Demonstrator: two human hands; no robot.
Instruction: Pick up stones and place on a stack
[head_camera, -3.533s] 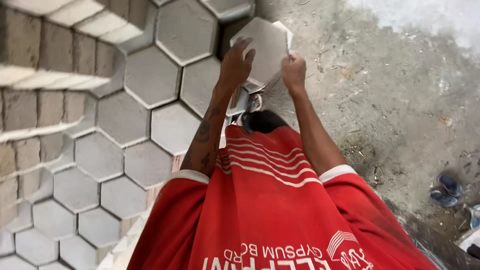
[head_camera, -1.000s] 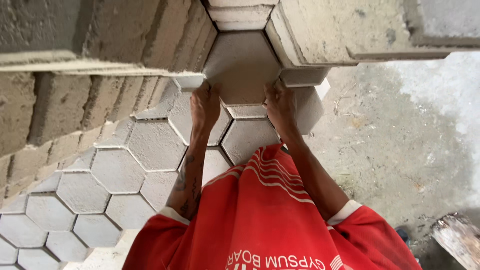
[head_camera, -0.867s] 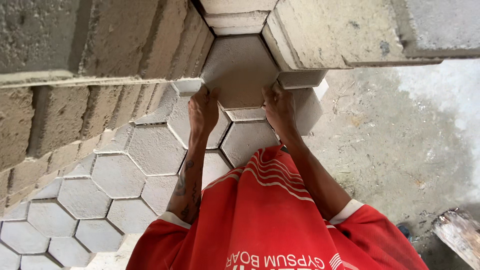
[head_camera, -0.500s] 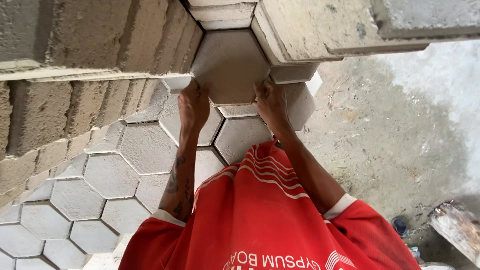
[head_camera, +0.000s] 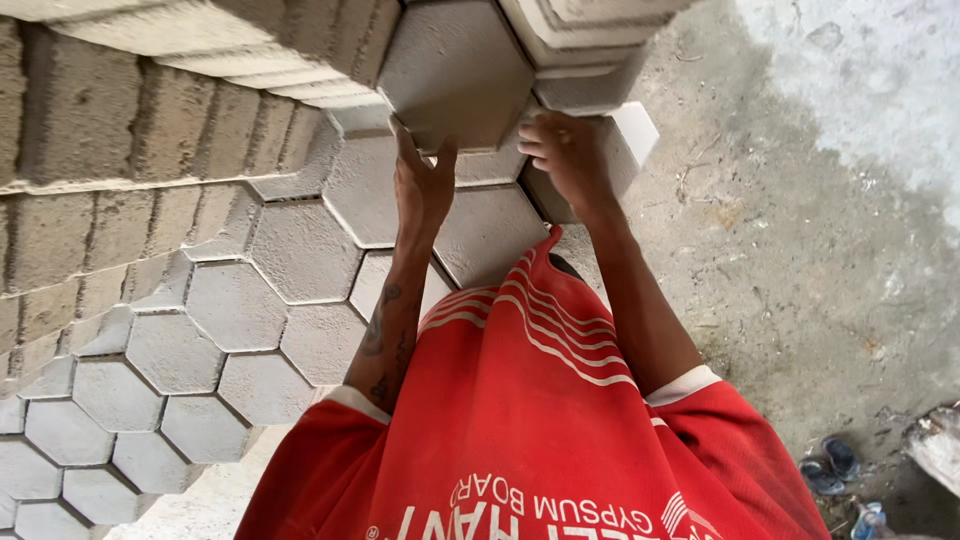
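Note:
I hold a grey hexagonal concrete paver (head_camera: 455, 65) up high against a tall stack of the same pavers (head_camera: 170, 90). My left hand (head_camera: 422, 180) grips its lower left edge with the fingers spread upward. My right hand (head_camera: 565, 150) holds the lower right edge, fingers curled under it. The paver sits in a gap between the stacked blocks on the left and a second stack (head_camera: 585, 45) on the right. My red shirt (head_camera: 530, 420) fills the lower middle of the view.
Lower tiers of hexagonal pavers (head_camera: 230, 310) step down to the left like a honeycomb. Bare dusty concrete floor (head_camera: 800, 240) lies to the right. A pair of blue sandals (head_camera: 830, 465) and some debris (head_camera: 935, 445) sit at the lower right.
The paver was carried from low over the honeycomb tiers up to the top of the stack. Over the last second both hands stayed on its lower edges while the view shifted slightly.

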